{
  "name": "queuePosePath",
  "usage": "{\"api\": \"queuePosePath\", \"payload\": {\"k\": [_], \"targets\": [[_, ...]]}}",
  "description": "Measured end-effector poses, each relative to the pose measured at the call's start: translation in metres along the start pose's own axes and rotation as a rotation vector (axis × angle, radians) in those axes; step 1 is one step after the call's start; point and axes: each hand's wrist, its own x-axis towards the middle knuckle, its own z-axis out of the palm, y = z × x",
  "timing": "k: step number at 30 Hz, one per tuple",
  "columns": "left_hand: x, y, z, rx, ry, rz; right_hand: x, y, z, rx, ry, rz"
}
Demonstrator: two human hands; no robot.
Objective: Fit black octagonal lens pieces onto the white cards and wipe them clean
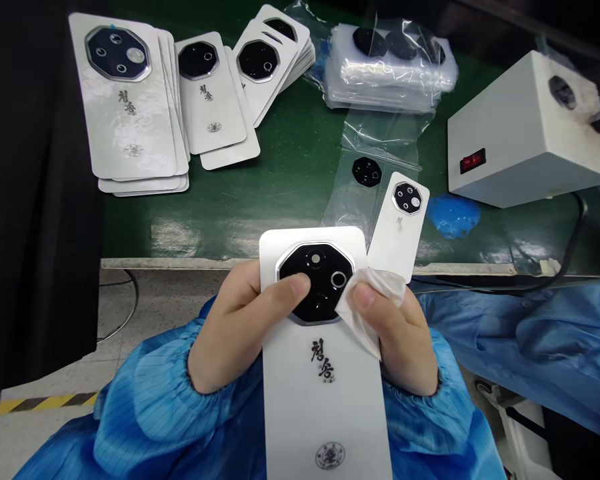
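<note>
Holding: white phone back cover, gripped over the bench edge, above the lap.
Left hand: thumb pressed on octagonal black camera module; other fingers hidden behind cover.
Right hand: thumb and fingers pinching white wipe against module.
Nearby: loose cover, touching held cover, on green bench mat.
Farther: stacked covers; bagged black lens pieces; white box with red switch.

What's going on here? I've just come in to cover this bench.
A person in a blue pleated smock is working at a green bench. Their left hand grips a white rectangular panel with a black octagonal lens, while their right hand presses a white wipe against the lens. Stacks of similar panels lie on the bench.
</note>
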Motion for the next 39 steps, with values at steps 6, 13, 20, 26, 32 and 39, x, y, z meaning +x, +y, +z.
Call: {"api": "queuePosePath", "payload": {"k": [6, 13, 20, 26, 32, 39], "targets": [[-0.001, -0.004, -0.003, 0.233, 0.017, 0.17, 0.001, -0.004, -0.002, -0.042, -0.062, 0.04], [0.002, 0.004, -0.005, 0.514, -0.09, 0.445, 0.003, 0.0, -0.004, -0.088, -0.034, 0.064], [0.004, 0.008, -0.006, 0.589, -0.146, 0.527, 0.003, -0.003, -0.004, -0.181, -0.037, -0.003], [0.003, 0.006, -0.004, 0.581, -0.181, 0.517, 0.002, -0.009, -0.004, -0.241, -0.087, -0.044], [0.0, 0.002, -0.002, 0.617, -0.108, 0.526, 0.006, -0.006, -0.007, -0.23, -0.087, -0.074], [0.008, 0.001, -0.007, 0.924, -0.165, 0.701, 0.018, 0.001, -0.01, -0.208, -0.143, -0.006]]}}
